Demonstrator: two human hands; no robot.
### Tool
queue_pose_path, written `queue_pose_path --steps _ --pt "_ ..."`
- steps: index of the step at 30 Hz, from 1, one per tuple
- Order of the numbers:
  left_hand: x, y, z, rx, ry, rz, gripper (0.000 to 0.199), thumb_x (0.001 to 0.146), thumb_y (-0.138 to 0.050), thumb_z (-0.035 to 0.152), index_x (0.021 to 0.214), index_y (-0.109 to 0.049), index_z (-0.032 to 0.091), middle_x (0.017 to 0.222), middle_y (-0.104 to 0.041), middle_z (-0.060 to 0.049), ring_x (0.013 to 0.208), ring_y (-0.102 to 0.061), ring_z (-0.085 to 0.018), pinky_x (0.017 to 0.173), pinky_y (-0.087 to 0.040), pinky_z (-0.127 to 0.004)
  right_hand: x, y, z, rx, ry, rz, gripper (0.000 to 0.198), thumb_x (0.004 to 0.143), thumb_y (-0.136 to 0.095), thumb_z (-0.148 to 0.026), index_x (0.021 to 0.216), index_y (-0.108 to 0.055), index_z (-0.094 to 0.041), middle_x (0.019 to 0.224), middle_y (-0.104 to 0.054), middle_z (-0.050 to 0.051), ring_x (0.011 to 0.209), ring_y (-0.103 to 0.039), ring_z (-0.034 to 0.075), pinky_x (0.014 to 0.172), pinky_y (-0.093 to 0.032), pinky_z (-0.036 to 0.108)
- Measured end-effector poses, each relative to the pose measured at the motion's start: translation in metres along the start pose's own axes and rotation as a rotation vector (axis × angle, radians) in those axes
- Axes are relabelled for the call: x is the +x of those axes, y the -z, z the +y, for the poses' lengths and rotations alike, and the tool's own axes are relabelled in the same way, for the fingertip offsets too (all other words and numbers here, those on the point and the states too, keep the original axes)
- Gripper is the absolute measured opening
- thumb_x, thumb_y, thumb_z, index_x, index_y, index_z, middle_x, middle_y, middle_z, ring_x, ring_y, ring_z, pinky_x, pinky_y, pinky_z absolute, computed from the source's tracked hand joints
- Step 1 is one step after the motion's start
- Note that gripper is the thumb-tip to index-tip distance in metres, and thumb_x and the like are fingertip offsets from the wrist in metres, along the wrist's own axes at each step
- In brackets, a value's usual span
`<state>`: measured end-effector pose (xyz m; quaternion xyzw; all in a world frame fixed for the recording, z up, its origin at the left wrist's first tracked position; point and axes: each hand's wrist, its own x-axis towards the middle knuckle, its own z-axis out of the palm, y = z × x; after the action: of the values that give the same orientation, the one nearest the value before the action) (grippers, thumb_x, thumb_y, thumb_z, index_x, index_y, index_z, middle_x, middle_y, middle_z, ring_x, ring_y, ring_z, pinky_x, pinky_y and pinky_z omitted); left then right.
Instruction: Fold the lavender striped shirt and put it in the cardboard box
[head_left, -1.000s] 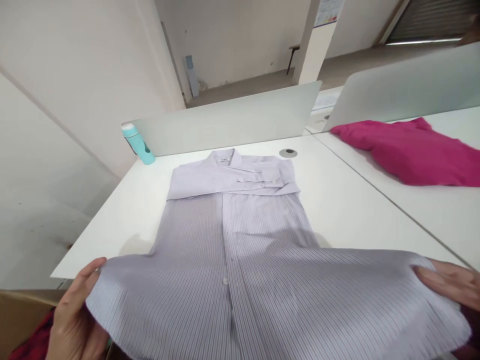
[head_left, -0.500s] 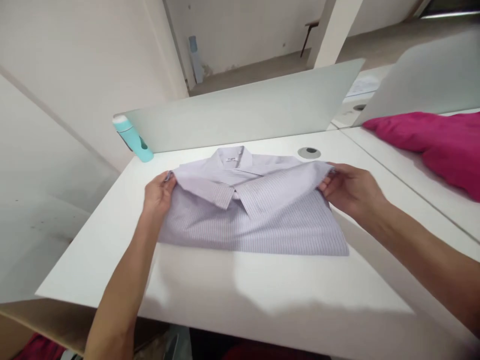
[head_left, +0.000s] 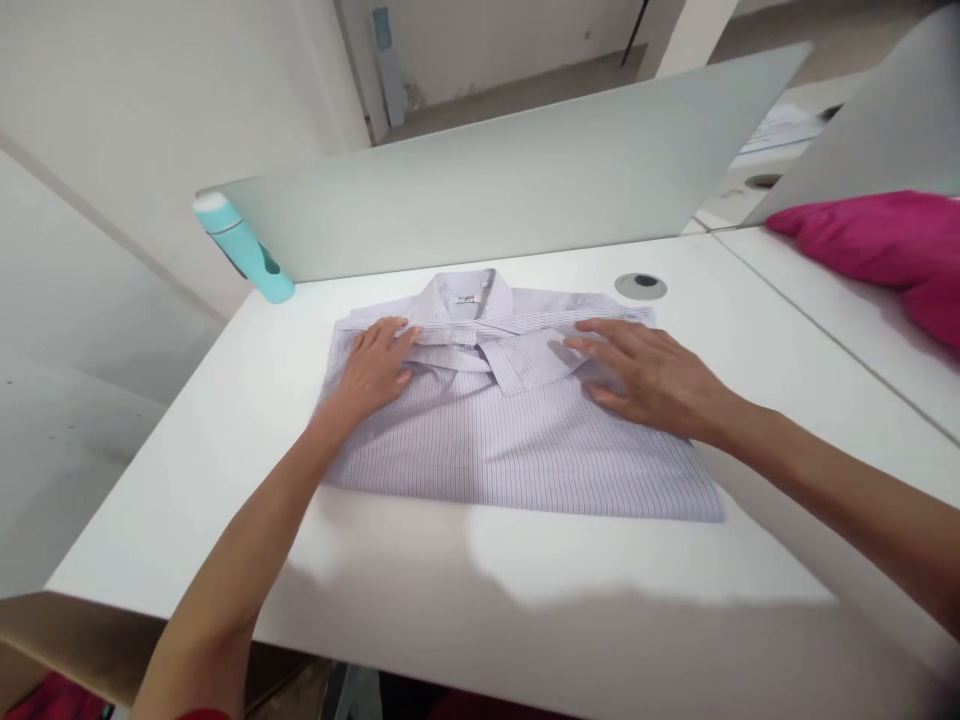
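Observation:
A pale lilac striped shirt [head_left: 480, 450] lies folded on the white table [head_left: 390, 570], its collar [head_left: 455, 297] at the far side with a label inside. Folded cloth, with what look like cuffs, crosses the shirt just below the collar. My left hand [head_left: 377, 365] rests on the left of this fold with its fingers spread. Over the right of the fold is my right hand [head_left: 637, 375], fingers apart and pointing inward; whether all its fingertips touch the cloth I cannot tell. Neither hand grips anything.
A turquoise bottle-shaped object [head_left: 244, 250] stands at the back left corner. Behind the shirt runs a low frosted partition [head_left: 480, 190]. A round cable grommet [head_left: 640, 286] sits at the back right, and magenta cloth [head_left: 885, 245] lies on the adjoining table.
Both hands have let go of the raised shirt edge and moved inward. The lifted cloth now lies flat across the upper shirt. The view has shifted slightly.

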<state>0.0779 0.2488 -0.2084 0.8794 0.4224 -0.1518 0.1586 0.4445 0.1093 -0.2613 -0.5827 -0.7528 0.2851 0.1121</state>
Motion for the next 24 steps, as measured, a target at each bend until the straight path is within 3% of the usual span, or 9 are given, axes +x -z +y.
queue_pose_path --steps 4,8,12,15,20,24 --pt "0.021 -0.007 0.013 0.025 -0.082 -0.019 0.043 0.092 -0.053 0.014 0.134 -0.065 0.019 0.144 -0.064 -0.014 0.136 -0.057 -0.032 0.113 -0.041 -0.050 0.022 -0.014 0.004 -0.039 0.067 -0.012 0.042 0.099 -0.045 -0.033 0.134 -0.067 -0.026 0.152 -0.056 0.010 0.136 -0.056 0.034 0.106 -0.050 0.053" --pt "0.037 -0.008 0.020 -0.056 -0.092 -0.028 0.036 0.098 -0.049 0.017 0.127 -0.070 0.021 0.135 -0.071 -0.010 0.122 -0.065 -0.027 0.113 -0.039 -0.048 0.038 -0.015 0.005 0.111 0.057 0.025 0.038 0.101 -0.041 -0.037 0.113 -0.075 -0.024 0.132 -0.070 0.009 0.125 -0.063 0.031 0.098 -0.054 0.048" --pt "0.052 -0.008 0.023 -0.148 -0.100 -0.038 0.033 0.101 -0.047 0.022 0.123 -0.072 0.024 0.123 -0.075 -0.008 0.114 -0.069 -0.025 0.110 -0.041 -0.048 0.059 -0.005 0.000 0.334 -0.202 0.050 0.030 0.096 -0.048 -0.038 0.099 -0.074 -0.024 0.104 -0.076 0.006 0.095 -0.070 0.027 0.079 -0.054 0.039" --pt "0.063 -0.008 0.025 -0.226 -0.076 -0.030 0.032 0.099 -0.048 0.021 0.116 -0.075 0.024 0.111 -0.077 -0.007 0.105 -0.071 -0.024 0.103 -0.045 -0.045 0.080 0.004 -0.004 0.450 -0.407 0.058 0.022 0.092 -0.054 -0.035 0.090 -0.072 -0.022 0.083 -0.072 0.004 0.073 -0.063 0.022 0.070 -0.048 0.035" --pt "0.066 0.003 0.028 -0.431 -0.062 0.040 0.029 0.097 -0.050 0.023 0.107 -0.077 0.024 0.099 -0.077 -0.003 0.092 -0.069 -0.019 0.088 -0.049 -0.033 0.115 0.008 -0.002 0.530 -0.543 0.149 0.017 0.087 -0.059 -0.033 0.080 -0.068 -0.020 0.082 -0.070 0.007 0.079 -0.062 0.023 0.070 -0.045 0.033" --pt "0.060 0.022 0.031 -0.579 -0.084 0.081 0.026 0.095 -0.053 0.022 0.104 -0.078 0.024 0.098 -0.076 -0.002 0.091 -0.069 -0.016 0.088 -0.049 -0.029 0.134 0.004 0.004 0.449 -0.606 0.133 0.016 0.084 -0.062 -0.032 0.084 -0.072 -0.019 0.083 -0.070 0.008 0.082 -0.063 0.026 0.072 -0.046 0.035"
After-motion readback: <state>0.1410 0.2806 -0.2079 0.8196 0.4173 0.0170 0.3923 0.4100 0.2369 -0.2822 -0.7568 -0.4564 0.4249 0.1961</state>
